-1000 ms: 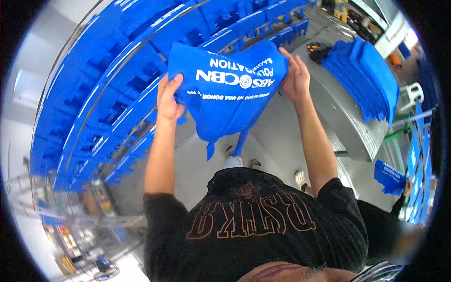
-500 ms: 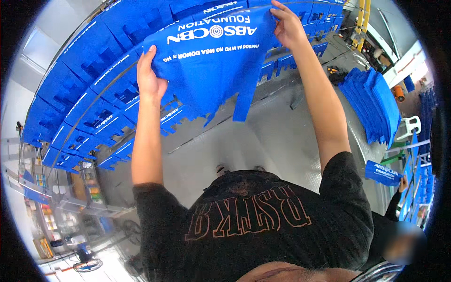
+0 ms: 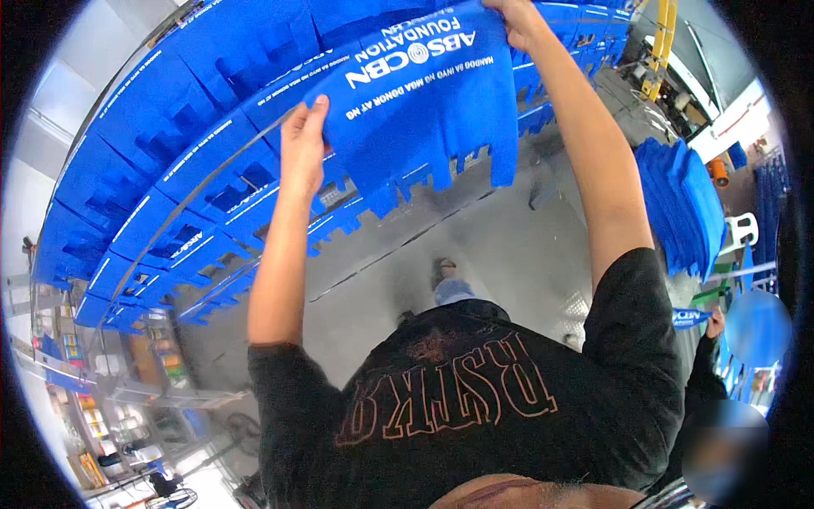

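A blue printed fabric panel [image 3: 415, 123] with white lettering hangs between my hands, its lower edge cut into strips. My left hand [image 3: 303, 151] is closed on its left corner, with the thumb up along the edge. At the far top, my right hand [image 3: 519, 24] pinches the opposite corner; its fingertips are partly cut off by the picture's edge. Close behind the panel run rows of similar blue pieces [image 3: 182, 153] hanging along a line. I cannot tell whether the held panel touches that line.
To the right lies a tall pile of blue fabric [image 3: 678, 204], near a white plastic chair [image 3: 743, 231]. Another person's hand [image 3: 716, 322] holds a blue piece at the lower right. A yellow ladder [image 3: 661, 42] stands at the far right; shelves [image 3: 93, 373] are at the left.
Both hands have moved right with the blue panel, the right one also up, and the panel now hangs flatter. One foot has stepped forward. The other person's blue piece has turned narrower.
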Motion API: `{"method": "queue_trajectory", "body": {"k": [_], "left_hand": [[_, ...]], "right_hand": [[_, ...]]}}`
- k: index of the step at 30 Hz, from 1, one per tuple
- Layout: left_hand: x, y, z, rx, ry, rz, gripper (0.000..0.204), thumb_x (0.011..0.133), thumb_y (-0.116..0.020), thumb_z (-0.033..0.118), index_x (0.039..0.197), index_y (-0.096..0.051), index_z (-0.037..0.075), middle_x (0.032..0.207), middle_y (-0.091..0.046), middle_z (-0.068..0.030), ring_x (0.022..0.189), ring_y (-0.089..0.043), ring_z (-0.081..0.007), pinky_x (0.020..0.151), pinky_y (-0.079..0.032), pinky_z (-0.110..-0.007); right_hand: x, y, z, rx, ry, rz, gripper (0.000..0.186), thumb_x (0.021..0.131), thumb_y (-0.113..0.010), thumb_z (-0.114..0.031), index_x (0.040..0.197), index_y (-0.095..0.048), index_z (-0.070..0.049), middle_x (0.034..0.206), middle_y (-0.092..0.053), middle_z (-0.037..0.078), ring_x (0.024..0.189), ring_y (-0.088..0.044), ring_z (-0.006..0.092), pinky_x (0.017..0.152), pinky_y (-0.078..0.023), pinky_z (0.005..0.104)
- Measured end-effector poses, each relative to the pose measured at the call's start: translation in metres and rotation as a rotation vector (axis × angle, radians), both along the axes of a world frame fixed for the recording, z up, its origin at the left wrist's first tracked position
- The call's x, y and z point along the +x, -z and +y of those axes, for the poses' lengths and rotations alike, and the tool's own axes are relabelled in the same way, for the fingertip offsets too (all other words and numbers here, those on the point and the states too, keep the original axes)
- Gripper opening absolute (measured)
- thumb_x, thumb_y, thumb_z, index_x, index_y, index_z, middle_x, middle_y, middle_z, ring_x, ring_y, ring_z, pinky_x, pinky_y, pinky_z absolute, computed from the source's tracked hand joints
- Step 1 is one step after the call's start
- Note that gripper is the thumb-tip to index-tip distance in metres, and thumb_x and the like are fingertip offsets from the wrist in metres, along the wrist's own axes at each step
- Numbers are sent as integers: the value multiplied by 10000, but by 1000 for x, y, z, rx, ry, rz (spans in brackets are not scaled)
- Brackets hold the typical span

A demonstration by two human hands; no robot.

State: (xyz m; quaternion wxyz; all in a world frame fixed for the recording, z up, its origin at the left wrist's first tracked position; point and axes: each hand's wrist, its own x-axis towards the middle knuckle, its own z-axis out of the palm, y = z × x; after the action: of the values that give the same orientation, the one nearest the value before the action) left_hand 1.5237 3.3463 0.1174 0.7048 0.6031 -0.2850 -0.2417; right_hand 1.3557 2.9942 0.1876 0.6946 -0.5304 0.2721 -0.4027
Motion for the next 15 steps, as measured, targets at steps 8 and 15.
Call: {"method": "queue_trajectory", "body": {"k": [8, 15], "left_hand": [[-93, -340, 54, 11, 50, 146, 316, 974, -597, 288, 1127, -646, 15, 1087, -671, -53, 941, -609, -121, 818, -497, -280], [-165, -455, 56, 197, -270, 48, 455, 900, -684, 386, 1198, -584, 57, 898, -595, -6, 743, -510, -89, 572, -386, -245]], "right_hand": [[-101, -321, 48, 66, -35, 23, 421, 817, -687, -55, 1224, -589, -20, 942, -676, 132, 764, -653, 212, 626, -539, 349], [-182, -409, 41, -50, -80, 47, 362, 832, -654, -49, 1193, -616, -47, 898, -675, 93, 709, -641, 168, 510, -482, 320]]}}
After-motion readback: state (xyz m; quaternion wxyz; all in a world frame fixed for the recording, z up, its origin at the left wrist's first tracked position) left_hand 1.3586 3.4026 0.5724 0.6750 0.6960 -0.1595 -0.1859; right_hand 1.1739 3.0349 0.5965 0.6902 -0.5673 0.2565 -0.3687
